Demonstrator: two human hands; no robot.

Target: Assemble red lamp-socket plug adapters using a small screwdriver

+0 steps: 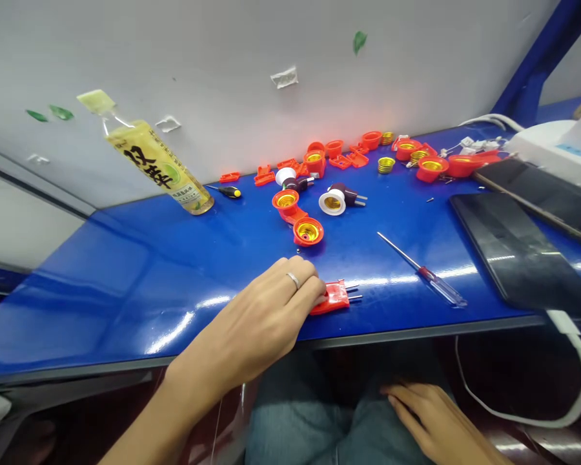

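Note:
My left hand [271,303], with a ring on one finger, is closed on a red plastic plug piece [337,296] near the table's front edge. Two metal prongs stick out of it to the right; its left part is hidden under my fingers. Below the table edge, my right hand [426,413] lies over my leg, fingers stretched out and holding nothing. Just behind my left hand sits a red double lamp socket [308,231] with gold threaded liners. A screwdriver [426,273] with a clear and red handle lies to the right of the plug piece.
White and dark plug sockets [332,202] lie mid-table, with several red sockets [432,168] and loose gold threaded sleeves [386,165] along the wall. A yellow drink bottle [157,165] stands at left beside a small screwdriver [230,192]. A black phone [518,248] and white cable [578,361] occupy the right.

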